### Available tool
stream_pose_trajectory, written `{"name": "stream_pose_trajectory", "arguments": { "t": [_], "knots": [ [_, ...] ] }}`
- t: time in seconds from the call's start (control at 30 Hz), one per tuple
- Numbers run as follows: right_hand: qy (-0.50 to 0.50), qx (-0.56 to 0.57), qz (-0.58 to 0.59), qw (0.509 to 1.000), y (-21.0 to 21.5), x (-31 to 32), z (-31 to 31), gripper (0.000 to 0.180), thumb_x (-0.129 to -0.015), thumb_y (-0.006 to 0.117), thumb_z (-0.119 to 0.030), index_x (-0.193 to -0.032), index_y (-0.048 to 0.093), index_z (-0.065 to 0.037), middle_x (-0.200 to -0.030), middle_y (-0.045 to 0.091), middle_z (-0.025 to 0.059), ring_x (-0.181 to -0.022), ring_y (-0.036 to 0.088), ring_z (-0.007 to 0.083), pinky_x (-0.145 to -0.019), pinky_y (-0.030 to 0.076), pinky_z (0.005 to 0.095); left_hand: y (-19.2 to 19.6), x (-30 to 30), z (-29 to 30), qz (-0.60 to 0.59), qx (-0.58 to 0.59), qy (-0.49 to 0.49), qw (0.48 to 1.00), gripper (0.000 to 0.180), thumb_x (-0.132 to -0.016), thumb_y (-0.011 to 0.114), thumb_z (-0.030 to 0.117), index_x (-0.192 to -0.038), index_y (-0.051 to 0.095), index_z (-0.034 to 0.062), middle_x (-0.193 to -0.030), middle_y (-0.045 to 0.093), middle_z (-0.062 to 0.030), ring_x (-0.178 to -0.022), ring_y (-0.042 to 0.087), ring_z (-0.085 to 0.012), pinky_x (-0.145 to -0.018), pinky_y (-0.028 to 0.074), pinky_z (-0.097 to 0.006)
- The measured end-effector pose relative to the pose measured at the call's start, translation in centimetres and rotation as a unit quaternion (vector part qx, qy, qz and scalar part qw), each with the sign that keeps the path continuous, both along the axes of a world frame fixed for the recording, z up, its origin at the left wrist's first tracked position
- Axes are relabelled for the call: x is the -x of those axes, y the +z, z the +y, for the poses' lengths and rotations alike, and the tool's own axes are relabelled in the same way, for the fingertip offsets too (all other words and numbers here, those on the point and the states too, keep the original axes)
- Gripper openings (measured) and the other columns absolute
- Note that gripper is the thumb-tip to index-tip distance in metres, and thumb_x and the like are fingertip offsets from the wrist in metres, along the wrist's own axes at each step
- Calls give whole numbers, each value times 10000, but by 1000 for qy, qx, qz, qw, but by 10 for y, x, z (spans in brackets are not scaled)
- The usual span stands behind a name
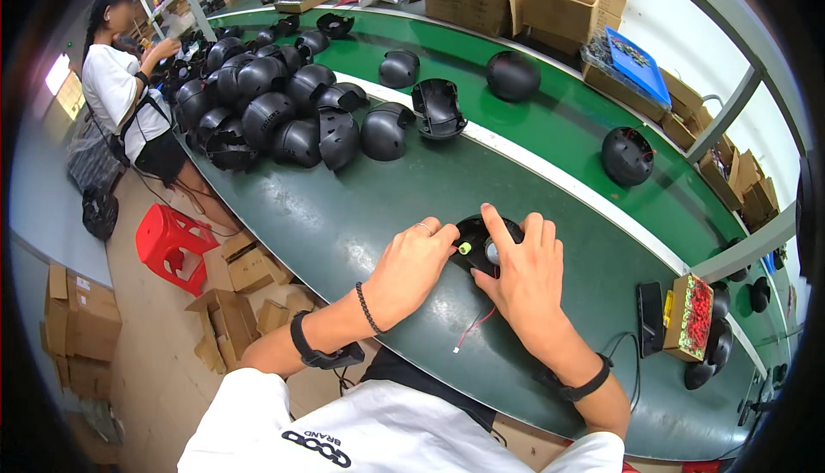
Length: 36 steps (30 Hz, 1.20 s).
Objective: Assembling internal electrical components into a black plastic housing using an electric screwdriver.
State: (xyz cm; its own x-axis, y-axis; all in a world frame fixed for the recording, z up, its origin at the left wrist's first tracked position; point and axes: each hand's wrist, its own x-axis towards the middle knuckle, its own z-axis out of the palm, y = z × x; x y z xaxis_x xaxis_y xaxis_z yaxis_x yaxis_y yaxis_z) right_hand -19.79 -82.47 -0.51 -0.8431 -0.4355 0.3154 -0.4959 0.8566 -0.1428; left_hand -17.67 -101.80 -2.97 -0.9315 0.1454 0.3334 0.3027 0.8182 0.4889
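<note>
A black rounded plastic shell [469, 225] lies with its hollow side up on the dark green table, between my two hands. Inside it are a small yellow-green cylindrical part [465, 248] and a round silvery piece [492, 251]. My left hand [411, 268] is closed at the shell's left rim, thumb and forefinger beside the yellow-green part. My right hand [526, 268] grips the shell from the right, forefinger reaching over it and thumb at its near side. A thin red lead [478, 323] with a small white plug trails toward me.
Many black shells [266, 116] are heaped at the left. A green conveyor belt [559, 121] carries several shells beyond a white rail. To the right stand a box of red parts [690, 317] and a black tray [650, 317]. A person [129, 86] stands far left, near a red stool [174, 245].
</note>
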Motion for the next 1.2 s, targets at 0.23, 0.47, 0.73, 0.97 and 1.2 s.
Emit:
{"name": "stream_pose_trajectory", "arguments": {
  "t": [0.23, 0.47, 0.73, 0.97, 1.2],
  "knots": [
    [-12, 19, -30, 999, -3, 3, 3, 979, -632, 964, -196, -1506, 527, -245, -1158, 485, 150, -1075, 518, 334, -822, 473, 452, 11, -3, 3, 21, -88, -30, 995, 155, -915, 760, 49, -1061, 719, 16, -948, 724, -161, -830, 729, -355, -716, 586, -426],
    [-21, 39, -34, 998, 1, 4, 0, 947, -629, 962, -139, -1487, 568, -207, -1117, 484, 127, -1056, 525, 314, -853, 480, 441, 6, -4, 0, -3, -146, -14, 989, 211, -909, 775, 43, -1112, 733, 7, -987, 760, -167, -857, 765, -315, -722, 596, -385],
    [-15, 33, -23, 999, 1, 2, 0, 949, -621, 967, -133, -1481, 573, -218, -1125, 496, 128, -1057, 535, 313, -848, 496, 445, 13, 1, -6, -30, -74, -22, 997, 164, -894, 757, 22, -1047, 714, -19, -1000, 749, -203, -851, 739, -376, -763, 581, -435],
    [-20, 30, -35, 999, 2, 1, 0, 981, -628, 968, -140, -1509, 545, -229, -1129, 499, 131, -1072, 538, 322, -862, 501, 446, 17, -2, 2, -25, -109, -20, 994, 145, -920, 740, 11, -1058, 717, -28, -989, 760, -188, -856, 769, -323, -758, 606, -390],
    [-32, 35, -47, 998, -5, 3, 5, 1077, -699, 938, -155, -1636, 409, -213, -1174, 575, 180, -1064, 578, 365, -898, 542, 467, -2, -14, 22, -128, -344, 30, 930, 203, -963, 751, 34, -1138, 692, -50, -1019, 796, -177, -906, 795, -212, -810, 638, -326]
  ]
}}
